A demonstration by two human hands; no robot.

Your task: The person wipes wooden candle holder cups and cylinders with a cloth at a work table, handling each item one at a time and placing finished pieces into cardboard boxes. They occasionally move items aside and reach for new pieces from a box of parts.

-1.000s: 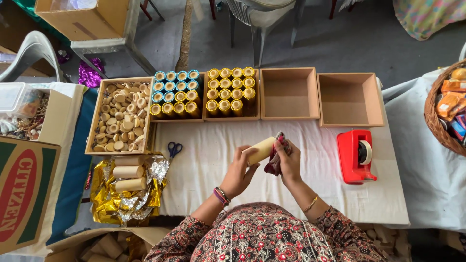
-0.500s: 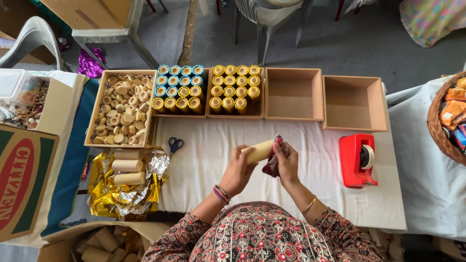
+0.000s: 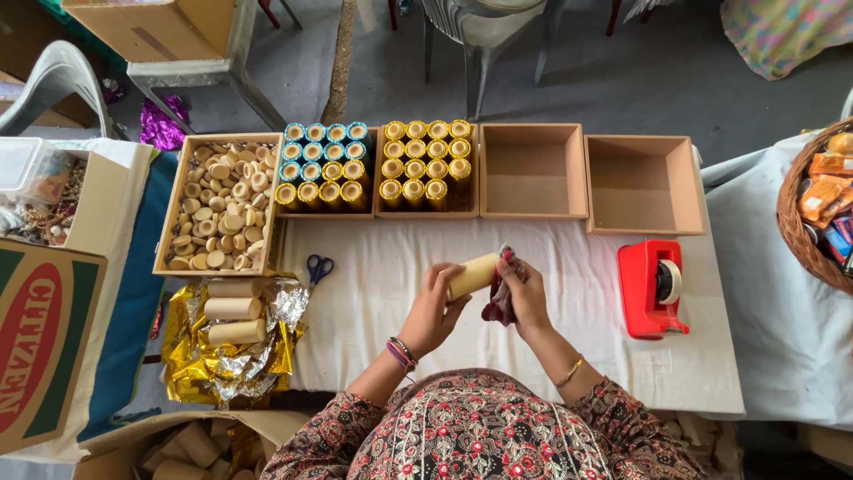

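Well left of the grip, 3 bare cardboard tubes [image 3: 233, 309] lie on crumpled gold foil [image 3: 213, 360], with blue-handled scissors [image 3: 318, 267] nearer. The left hand [image 3: 433, 307] is wrapped around the lower end of 1 plain cardboard tube [image 3: 473, 276], which slants up to the right between both hands above the white tablecloth [image 3: 569, 338]. The right hand [image 3: 526, 298] pinches a dark red foil piece [image 3: 499, 298] against the tube's upper end. Right of the grip sits a red tape dispenser [image 3: 650, 289].
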